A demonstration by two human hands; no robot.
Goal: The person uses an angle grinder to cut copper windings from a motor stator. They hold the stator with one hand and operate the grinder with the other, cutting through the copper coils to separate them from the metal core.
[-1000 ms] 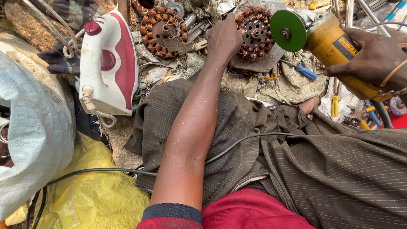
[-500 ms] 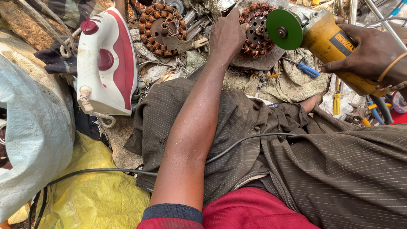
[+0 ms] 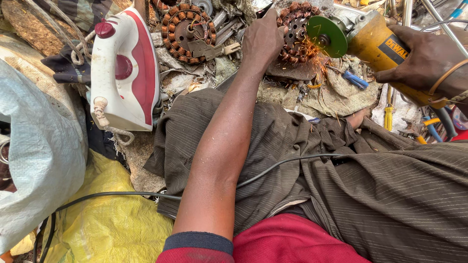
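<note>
- The left hand (image 3: 263, 36) is clamped on a round copper-wound motor stator (image 3: 295, 31), pressing it against a flat stone slab (image 3: 290, 70) at the far side of the cluttered ground.
- The right hand (image 3: 429, 61) is wrapped tightly around the body of a yellow angle grinder (image 3: 378, 44), whose green cutting disc (image 3: 327, 36) touches the stator's right edge.
- Orange sparks (image 3: 312, 53) spray down from the contact point onto a dirty rag (image 3: 336, 95).
- A second copper-wound stator ring (image 3: 187, 29) lies left of the left hand, among metal scraps.
- A white and red clothes iron (image 3: 126, 73) stands near the left edge, its cord knotted.
- A black power cable (image 3: 282, 165) runs across the brown striped trousers (image 3: 365, 185).
- A blue-handled tool (image 3: 355, 79) lies just below the grinder.
</note>
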